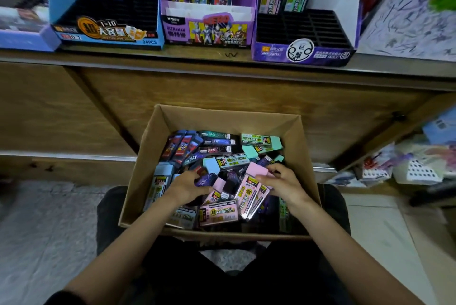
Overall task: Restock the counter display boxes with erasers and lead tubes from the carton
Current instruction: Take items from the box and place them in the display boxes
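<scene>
- Many packs (232, 159) of lead tubes and erasers, pink, blue, green and dark, lie heaped in the carton (172, 117). It rests on the person's lap (283, 267), near and below the counter (148, 56).
- Left hand (190, 186): fingers curled round a dark purple pack (206, 179). Right hand (281, 181): fingers grasping the far end of a pink pack (248, 189).
- Right display box (303, 54): two packs stand in the far row and the nearer black slots are bare.
- Left display box (106, 30): far row filled, nearer slots dark and apparently bare.
- Middle display box (209, 33): partly stocked.
- Judged progress: early, with most stock left in the carton and many slots unfilled.
</scene>
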The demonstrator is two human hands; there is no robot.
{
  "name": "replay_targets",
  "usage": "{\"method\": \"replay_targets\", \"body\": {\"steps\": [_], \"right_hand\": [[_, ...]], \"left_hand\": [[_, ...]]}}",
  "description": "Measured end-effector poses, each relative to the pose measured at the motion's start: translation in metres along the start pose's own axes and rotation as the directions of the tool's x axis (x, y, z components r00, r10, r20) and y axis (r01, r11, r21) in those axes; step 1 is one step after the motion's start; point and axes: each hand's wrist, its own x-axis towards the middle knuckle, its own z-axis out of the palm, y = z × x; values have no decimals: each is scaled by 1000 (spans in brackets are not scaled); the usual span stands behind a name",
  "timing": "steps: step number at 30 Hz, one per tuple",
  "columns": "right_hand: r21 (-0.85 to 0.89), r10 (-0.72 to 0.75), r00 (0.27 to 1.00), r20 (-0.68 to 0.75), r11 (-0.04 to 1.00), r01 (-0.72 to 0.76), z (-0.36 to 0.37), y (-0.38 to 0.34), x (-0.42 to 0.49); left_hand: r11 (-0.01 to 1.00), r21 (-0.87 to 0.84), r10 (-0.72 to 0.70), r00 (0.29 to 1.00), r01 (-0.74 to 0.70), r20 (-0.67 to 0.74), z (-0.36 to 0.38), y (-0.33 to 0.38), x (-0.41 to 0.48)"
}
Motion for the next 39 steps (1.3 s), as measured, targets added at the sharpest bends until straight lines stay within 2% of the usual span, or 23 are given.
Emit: {"method": "replay_targets", "body": {"steps": [3,7,11,13,20,26,28,31,33,34,37,39], "right_hand": [[14,-69,997,-43,997,69,-7,-8,1],[2,-178,981,-69,984,179,-18,-24,4],[37,-241,966,-90,969,245,-23,-47,3],[50,-260,962,-78,963,265,-21,-58,1],[130,-244,969,35,963,238,-4,-75,-9],[189,-258,964,68,952,241,0,-81,-11],[175,-259,964,62,954,245,1,-83,-11],[163,-249,968,40,957,240,6,-84,-12],[182,-222,974,38,960,212,10,-84,-12],[200,-208,977,37,960,197,12,-85,-13],[268,-163,986,-32,949,166,21,-87,-14],[329,-150,983,-105,928,177,24,-90,-14]], "left_hand": [[986,-153,-48,996,59,71,-10,-7,-3],[947,-311,-21,978,87,209,-30,-6,-21],[921,-374,-4,962,109,272,-46,1,-35],[894,-435,21,963,103,270,-50,5,-38],[758,-649,238,953,-61,188,-48,32,-39],[760,-636,389,879,-137,276,-49,56,-40],[711,-694,426,854,-111,300,-48,61,-41],[582,-813,425,850,7,311,-45,70,-42],[498,-864,399,866,70,301,-41,77,-45],[491,-869,385,880,61,279,-39,80,-46],[570,-819,334,930,-69,154,-31,86,-47],[545,-826,339,939,-146,58,-29,89,-45]]}}
